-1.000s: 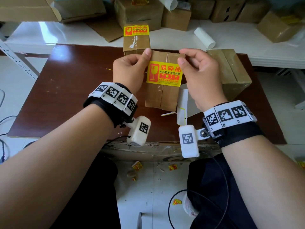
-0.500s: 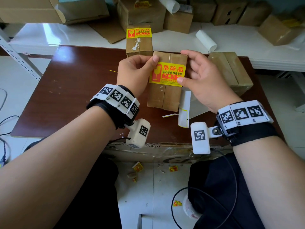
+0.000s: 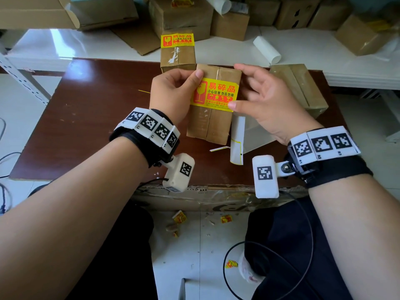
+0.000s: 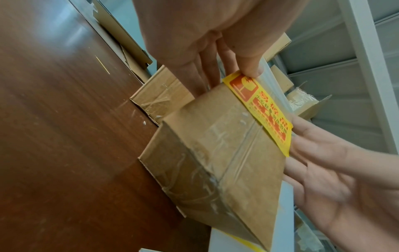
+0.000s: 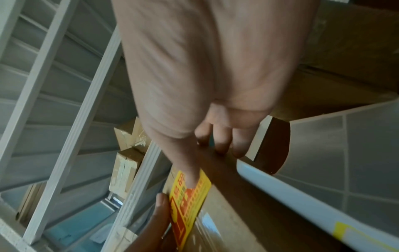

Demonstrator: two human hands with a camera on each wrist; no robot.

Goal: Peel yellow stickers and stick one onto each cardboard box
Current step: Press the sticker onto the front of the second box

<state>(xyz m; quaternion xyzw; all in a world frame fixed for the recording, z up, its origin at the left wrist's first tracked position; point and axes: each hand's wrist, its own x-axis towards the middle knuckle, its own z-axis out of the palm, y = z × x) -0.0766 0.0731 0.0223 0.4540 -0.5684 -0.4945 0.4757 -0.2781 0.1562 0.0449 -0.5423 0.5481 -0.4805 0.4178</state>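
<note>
Sticker: we have the yellow sticker [image 3: 214,96] lying across the upper part of the box [image 3: 213,118] in the middle of the table; its left edge sits under our left thumb, and its lower right corner is at our right thumb tip
Box: it stands on the brown table [image 3: 91,118], taped along its middle seam, with the sticker spanning that seam
How to do it well: we judge the sticker is on but not yet pressed flat; we should hold the left edge down and sweep the right thumb across from the pinned side outward, so no air or crease stays over the tape seam, then rub the corners
Left hand: our left hand [image 3: 173,94] curls round the box's left side, thumb pressing the sticker's upper left corner, fingers behind the box; the grip is narrow and firm
Right hand: our right hand [image 3: 270,105] is spread fairly wide, fingers relaxed; the thumb touches the sticker's lower right corner and the fingertips rest on the box's far right edge, gripping nothing
Backing paper: the white backing sheet [image 3: 237,139] lies on the table just beside the box, to its right
Other boxes: one labelled box [image 3: 177,53] stands just behind ours; a bare box [image 3: 300,87] lies to the right, so we judge it comes next
</note>
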